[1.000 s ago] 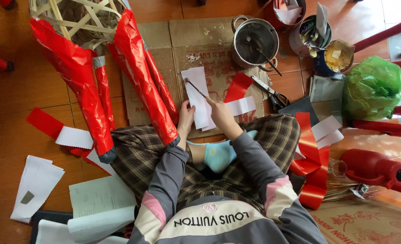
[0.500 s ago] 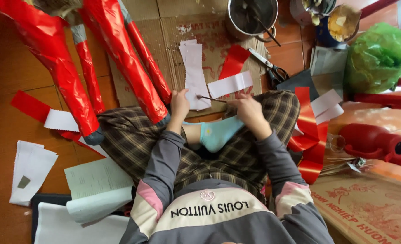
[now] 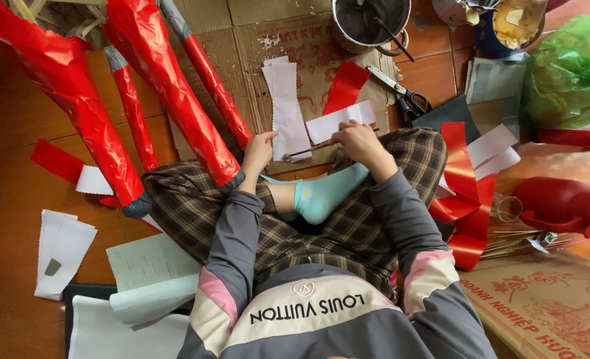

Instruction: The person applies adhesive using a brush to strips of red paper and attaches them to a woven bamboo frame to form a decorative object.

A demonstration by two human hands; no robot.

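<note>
The left hand (image 3: 258,151) pinched the near edge of a long pale strip of paper (image 3: 288,110), fingers closed on it. The right hand (image 3: 356,141) gripped a thin dark stick (image 3: 308,151), which lay across the strip's near end. The strip was whitish pink, narrow and flat, and ran away from the person over the brown cardboard (image 3: 242,40). Just right of it lay a shorter white strip (image 3: 338,121), slanted, and beyond that a red strip (image 3: 345,86).
</note>
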